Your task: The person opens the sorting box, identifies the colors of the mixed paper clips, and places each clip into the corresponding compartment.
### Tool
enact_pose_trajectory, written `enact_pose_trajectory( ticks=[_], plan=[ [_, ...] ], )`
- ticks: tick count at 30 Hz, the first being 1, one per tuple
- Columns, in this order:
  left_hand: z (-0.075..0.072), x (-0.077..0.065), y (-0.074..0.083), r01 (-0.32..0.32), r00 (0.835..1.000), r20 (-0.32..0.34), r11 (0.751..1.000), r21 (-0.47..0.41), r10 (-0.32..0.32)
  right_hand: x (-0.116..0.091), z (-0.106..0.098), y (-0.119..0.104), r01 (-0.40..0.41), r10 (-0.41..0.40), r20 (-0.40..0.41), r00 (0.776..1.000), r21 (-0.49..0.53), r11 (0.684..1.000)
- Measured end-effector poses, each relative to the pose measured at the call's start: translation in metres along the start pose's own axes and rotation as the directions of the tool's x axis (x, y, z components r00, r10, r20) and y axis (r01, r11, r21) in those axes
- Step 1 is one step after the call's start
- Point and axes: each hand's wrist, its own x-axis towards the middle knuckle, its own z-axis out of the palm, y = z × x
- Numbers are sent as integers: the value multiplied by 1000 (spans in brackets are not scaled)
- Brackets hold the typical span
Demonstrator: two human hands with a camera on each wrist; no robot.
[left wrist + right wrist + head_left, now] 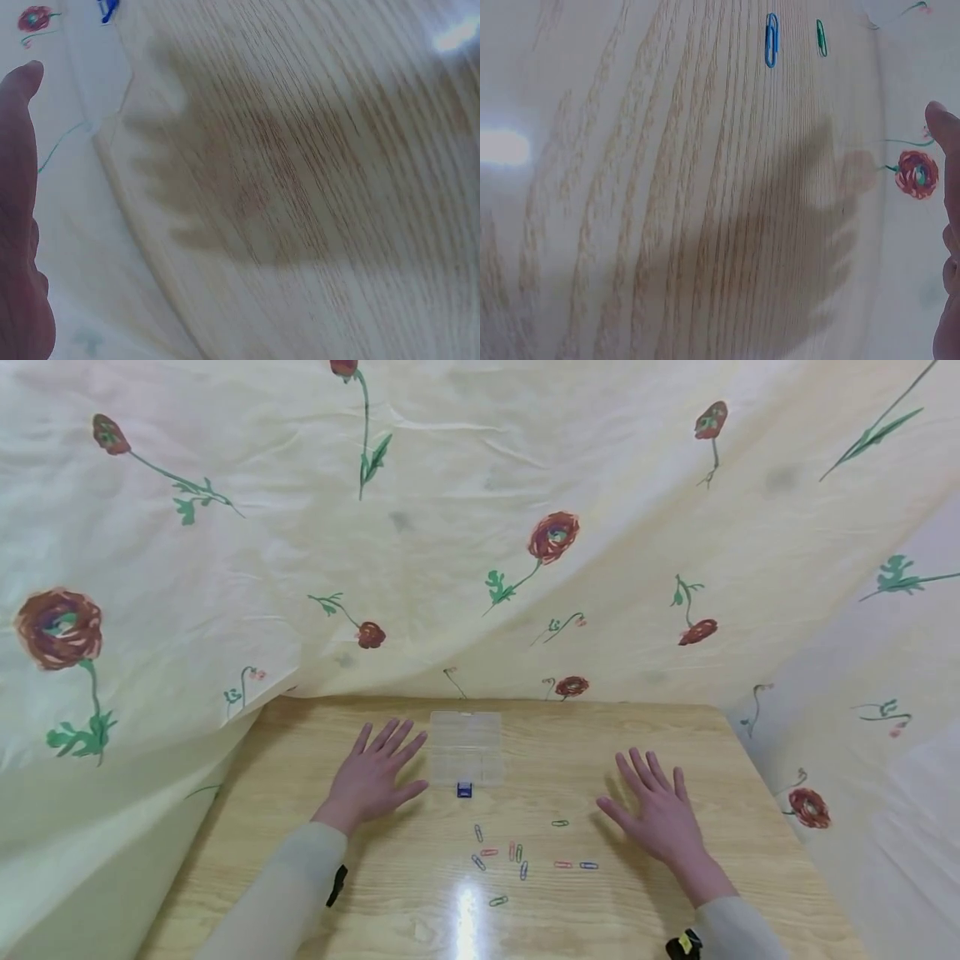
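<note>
My left hand [377,774] hovers over the table with its fingers spread, just left of a clear plastic box [467,747] with compartments. Its thumb points toward a small dark blue piece [464,790] at the box's near edge. On the right, my right hand [656,810] is also spread and holds nothing. Between the hands lie several paper clips, among them a green one [560,822], a blue one [588,866] and a red one [489,852]. In the right wrist view a blue paper clip [771,40] and a green paper clip [821,37] show near the top.
The wooden table [405,893] fills the lower middle. A cream cloth with printed flowers [450,568] hangs behind the table and down both sides. Light glares off the tabletop near the front.
</note>
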Motion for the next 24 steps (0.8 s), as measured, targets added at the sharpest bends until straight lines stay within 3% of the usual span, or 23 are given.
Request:
enact_pose_trajectory(
  ticks=[13,24],
  plan=[
    [19,25,3,-33,998,60,999,33,31,9,10,-7,50,-50,24,998,-1,999],
    [23,34,8,-16,995,102,999,-44,20,11,20,-12,106,-108,14,994,69,992]
  ],
)
